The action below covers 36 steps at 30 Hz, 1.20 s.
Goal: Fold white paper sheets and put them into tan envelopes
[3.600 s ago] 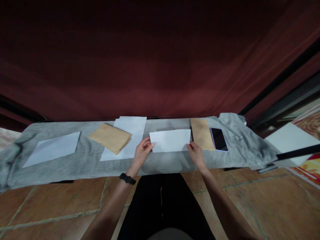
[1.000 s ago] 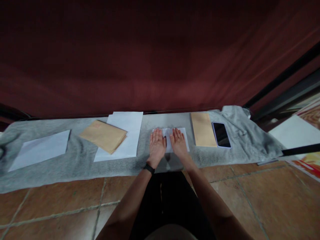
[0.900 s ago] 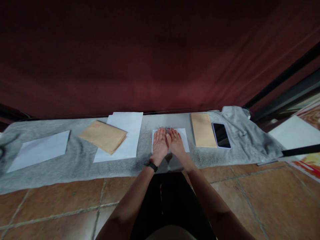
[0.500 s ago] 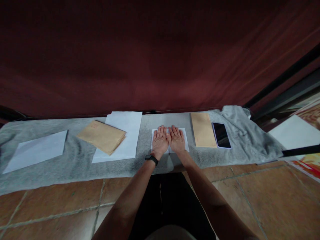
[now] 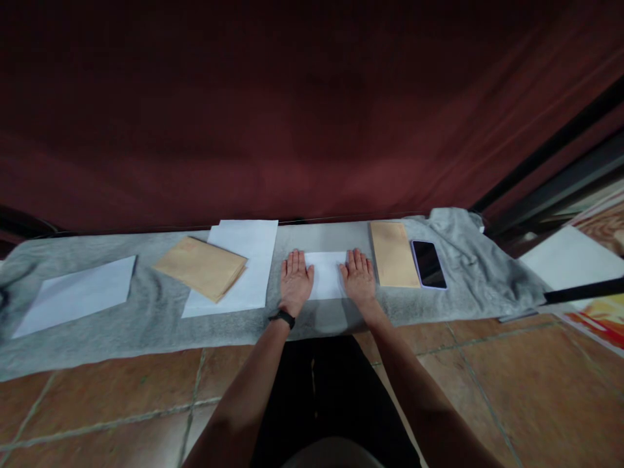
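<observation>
A small white folded sheet of paper (image 5: pixel 326 276) lies flat on the grey cloth (image 5: pixel 160 331) in front of me. My left hand (image 5: pixel 296 278) rests palm down over its left edge, fingers straight. Over its right edge lies my right hand (image 5: pixel 358 276), also flat with the fingers stretched out. Neither hand grips anything. The side edges of the paper are hidden beneath my hands. To the right of my right hand is a brown envelope (image 5: pixel 396 255).
A phone (image 5: pixel 429 264) lies beside the right envelope. On the left, several brown envelopes (image 5: pixel 199 265) overlap white sheets (image 5: pixel 256 260), with another white sheet (image 5: pixel 78 292) farther left. A dark red curtain (image 5: pixel 292 143) hangs behind; tiled floor (image 5: pixel 131 383) lies below.
My hands have slid apart from the middle of the paper, the left one leftward and the right one rightward, uncovering its centre.
</observation>
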Motion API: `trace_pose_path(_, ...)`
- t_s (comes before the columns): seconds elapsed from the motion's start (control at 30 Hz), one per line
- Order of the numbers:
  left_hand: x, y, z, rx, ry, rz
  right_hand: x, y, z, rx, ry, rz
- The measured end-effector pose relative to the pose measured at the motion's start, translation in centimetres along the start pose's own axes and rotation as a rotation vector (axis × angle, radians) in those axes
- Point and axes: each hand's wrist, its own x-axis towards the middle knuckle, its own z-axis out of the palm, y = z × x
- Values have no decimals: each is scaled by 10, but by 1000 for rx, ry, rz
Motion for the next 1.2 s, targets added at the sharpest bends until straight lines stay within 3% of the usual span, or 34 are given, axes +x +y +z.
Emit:
trace_pose_path(0.4, -21, -22, -4, -204, 134, -43, -5, 3, 1, 42, 23, 18)
trace_pose_path(0.67, -53, -12, -15, -490, 68, -47, -6, 1, -3, 17, 16, 18)
trace_pose_path(0.83, -53, -6, -17, -728, 35, -203, -10, 2, -8, 23, 32, -17)
trace_pose_path(1.1, -38, -10, -14, -1121, -9, -634, -14, 0, -15, 51, 72, -70)
trace_pose_path(1.2, -37, -11, -21, -1260, -22, -677, -18, -3, -18, 65, 62, -76)
